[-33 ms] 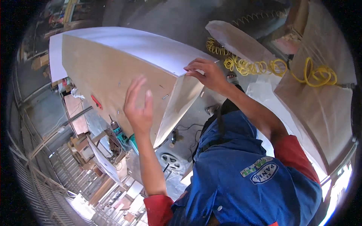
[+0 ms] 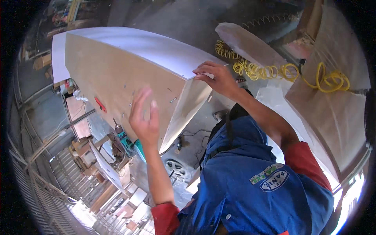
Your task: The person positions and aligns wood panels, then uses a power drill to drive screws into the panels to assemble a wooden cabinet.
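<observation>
Workshop floor (image 2: 199, 121) below us, our right hand (image 2: 218, 79) pinches narrowly at the white panel's (image 2: 137, 43) corner — holding what, we cannot tell — our left hand (image 2: 145, 122) spreads over the tan panel (image 2: 98, 68), edges seemingly already met, loose fasteners (image 2: 173, 100) apparently unused.

Right fingers (image 2: 207, 69) at white panel (image 2: 156, 49)

Wearer in creased blue shirt (image 2: 254, 205), short red sleeves (image 2: 312, 162). Oval badge (image 2: 274, 180), white with blue border and lettering; green-and-white patch (image 2: 257, 178) adjoining. Small pale button (image 2: 228, 216). Dark trousers (image 2: 237, 111). Forearms (image 2: 159, 176), left hand (image 2: 144, 124), right hand (image 2: 220, 80) bare.
</observation>
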A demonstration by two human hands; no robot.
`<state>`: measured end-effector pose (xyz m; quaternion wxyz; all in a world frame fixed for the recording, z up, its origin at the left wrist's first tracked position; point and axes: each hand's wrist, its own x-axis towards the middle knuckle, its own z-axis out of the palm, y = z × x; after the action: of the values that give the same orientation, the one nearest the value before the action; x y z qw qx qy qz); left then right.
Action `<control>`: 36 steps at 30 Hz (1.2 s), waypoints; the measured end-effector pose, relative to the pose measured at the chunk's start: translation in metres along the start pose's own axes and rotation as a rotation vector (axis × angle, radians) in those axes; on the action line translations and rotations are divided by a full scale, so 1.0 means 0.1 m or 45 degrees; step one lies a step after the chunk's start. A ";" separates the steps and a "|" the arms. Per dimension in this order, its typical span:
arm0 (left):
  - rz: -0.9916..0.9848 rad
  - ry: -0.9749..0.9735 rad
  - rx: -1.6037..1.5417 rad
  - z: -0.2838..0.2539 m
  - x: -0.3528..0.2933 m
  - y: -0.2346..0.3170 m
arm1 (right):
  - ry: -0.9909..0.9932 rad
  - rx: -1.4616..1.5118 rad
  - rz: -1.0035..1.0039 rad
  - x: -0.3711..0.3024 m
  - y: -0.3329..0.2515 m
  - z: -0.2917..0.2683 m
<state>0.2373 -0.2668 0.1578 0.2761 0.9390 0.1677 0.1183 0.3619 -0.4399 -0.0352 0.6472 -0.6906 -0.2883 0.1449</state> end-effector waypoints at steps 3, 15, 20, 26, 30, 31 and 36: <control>-0.127 0.162 0.145 -0.21 -0.77 0.00 | -0.040 0.015 -0.003 0.01 -0.06 -0.03; -1.043 1.118 0.391 -0.32 -3.52 -0.90 | 0.079 0.058 -0.322 0.37 -0.81 0.14; -0.809 1.417 -1.351 -0.09 -3.53 -1.29 | -0.206 -0.168 -0.608 0.28 -1.67 0.63; -0.911 1.453 -1.190 0.14 -3.43 -1.31 | -0.705 -0.028 -0.660 -0.25 -2.37 1.77; -1.017 1.255 -1.088 0.19 -3.59 -1.37 | -0.824 -0.446 -0.678 -0.34 -2.53 2.65; -0.900 1.264 -1.110 0.21 -3.62 -1.39 | -0.889 -0.680 -0.627 -0.31 -2.54 2.88; -0.743 1.190 -1.235 0.28 -3.68 -1.58 | -1.154 -1.222 -0.391 -0.30 -2.46 3.68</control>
<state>-0.1306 -0.2955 -0.0007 0.5806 0.4800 0.4398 0.4890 0.0752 -0.1601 0.1560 0.0971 -0.7236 -0.6585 0.1824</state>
